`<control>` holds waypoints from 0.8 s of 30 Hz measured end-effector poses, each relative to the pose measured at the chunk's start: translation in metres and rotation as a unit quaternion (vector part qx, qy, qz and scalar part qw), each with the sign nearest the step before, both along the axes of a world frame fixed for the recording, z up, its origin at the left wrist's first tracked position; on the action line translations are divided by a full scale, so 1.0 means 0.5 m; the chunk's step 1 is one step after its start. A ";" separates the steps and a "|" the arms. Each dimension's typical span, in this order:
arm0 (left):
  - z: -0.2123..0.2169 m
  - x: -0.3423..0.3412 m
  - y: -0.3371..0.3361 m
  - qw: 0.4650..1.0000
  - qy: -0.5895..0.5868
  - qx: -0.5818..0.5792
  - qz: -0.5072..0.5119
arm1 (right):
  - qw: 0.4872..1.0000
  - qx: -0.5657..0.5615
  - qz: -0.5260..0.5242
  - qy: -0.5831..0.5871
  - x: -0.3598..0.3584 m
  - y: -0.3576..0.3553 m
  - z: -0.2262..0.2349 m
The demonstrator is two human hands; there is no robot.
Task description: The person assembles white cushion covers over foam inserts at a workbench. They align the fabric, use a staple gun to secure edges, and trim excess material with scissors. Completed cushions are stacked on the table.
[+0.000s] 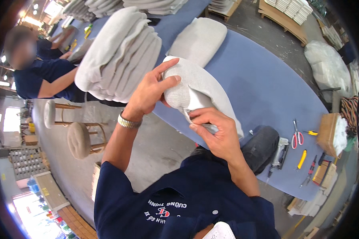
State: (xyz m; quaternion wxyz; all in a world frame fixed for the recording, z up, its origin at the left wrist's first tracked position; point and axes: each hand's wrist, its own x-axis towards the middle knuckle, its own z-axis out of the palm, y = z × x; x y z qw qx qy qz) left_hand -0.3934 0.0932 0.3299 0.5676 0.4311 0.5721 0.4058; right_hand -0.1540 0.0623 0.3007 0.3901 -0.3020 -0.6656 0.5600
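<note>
A light grey upholstered cushion [221, 93] is held up in front of me, with white padding showing through a gap in its fabric. My left hand [149, 89] grips its rounded left end, thumb and index finger lying on the cloth and the other fingers hidden behind. At the gap, my right hand [215, 129] pinches the fabric's edge between thumb and fingers. Just beyond, another grey cushion [197, 42] lies flat on the blue-topped table [259, 75]. A tall stack of grey cushions [119, 55] stands to the left of my left hand.
At the table's right lie red-handled scissors [297, 137], a staple gun [278, 155], a yellow cutter [302, 160] and a cardboard box [329, 133] with white stuffing. A co-worker [40, 75] works at the left, near padded stools [79, 140]. Plastic-wrapped goods [327, 67] stand far right.
</note>
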 end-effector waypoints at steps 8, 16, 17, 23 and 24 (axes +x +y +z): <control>-0.015 0.052 0.098 0.954 0.195 0.214 0.081 | 0.995 -0.069 -0.032 0.058 0.013 0.050 -0.031; -0.003 0.235 0.081 0.818 0.417 0.396 0.014 | 0.994 -0.011 -0.098 0.043 0.095 0.086 -0.042; -0.006 0.255 0.094 0.813 0.413 0.411 0.021 | 0.995 -0.021 -0.091 0.041 0.117 0.089 -0.034; -0.007 0.220 0.112 0.817 0.404 0.410 -0.043 | 0.975 -0.036 -0.219 -0.007 0.371 0.094 -0.106; -0.006 0.225 0.122 0.801 0.421 0.423 -0.044 | 0.952 -0.079 -0.292 -0.052 0.440 0.100 -0.158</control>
